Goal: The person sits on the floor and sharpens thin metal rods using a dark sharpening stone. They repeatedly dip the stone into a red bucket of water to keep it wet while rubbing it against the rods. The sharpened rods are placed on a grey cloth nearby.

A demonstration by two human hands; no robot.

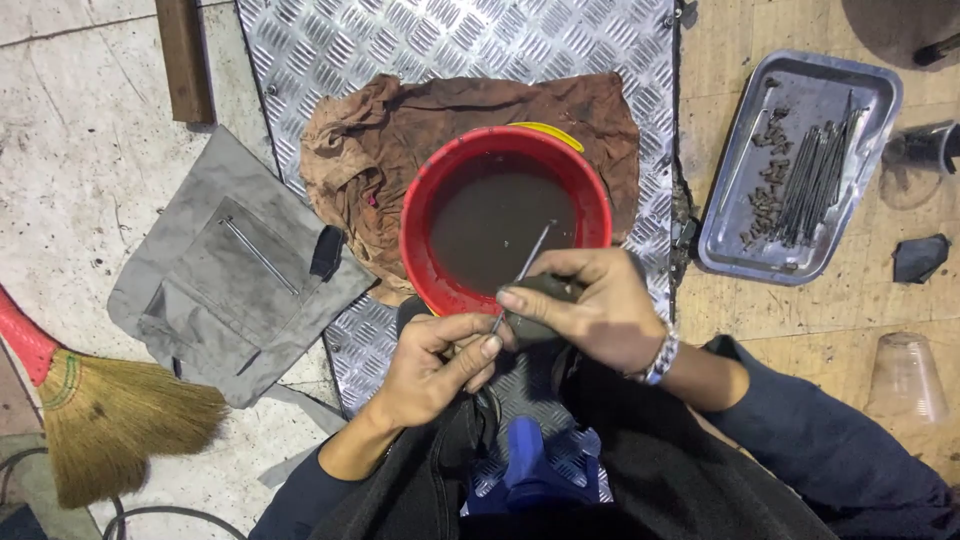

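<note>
My left hand pinches the near end of a thin metal rod that slants up over a red bucket of dark murky water. My right hand grips a dark grey pad or stone folded against the rod just above my left fingers. Both hands meet at the bucket's near rim. The bucket stands on a brown stained rag spread over a diamond-plate metal sheet.
At the right, a steel tray holds several thin rods and small dark parts. A grey cloth with one rod lies at the left, a straw broom below it. A clear plastic cup sits at the lower right.
</note>
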